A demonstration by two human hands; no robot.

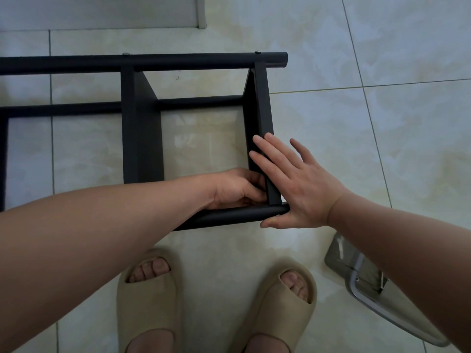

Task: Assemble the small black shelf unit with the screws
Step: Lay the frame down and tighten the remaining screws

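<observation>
The black shelf unit (142, 138) lay on the tiled floor (382, 136), its near tube (229, 216) running crosswise, and at that tube's right-end joint the right hand (298, 184) pressed spread against the end panel (262, 105) while the left hand (237, 189) curled inside, its hold hidden.

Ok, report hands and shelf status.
Right hand flat, bracing end panel. Left hand curled at inner corner joint, contents hidden. Shelf unit on floor, no obstruction seen.
</observation>
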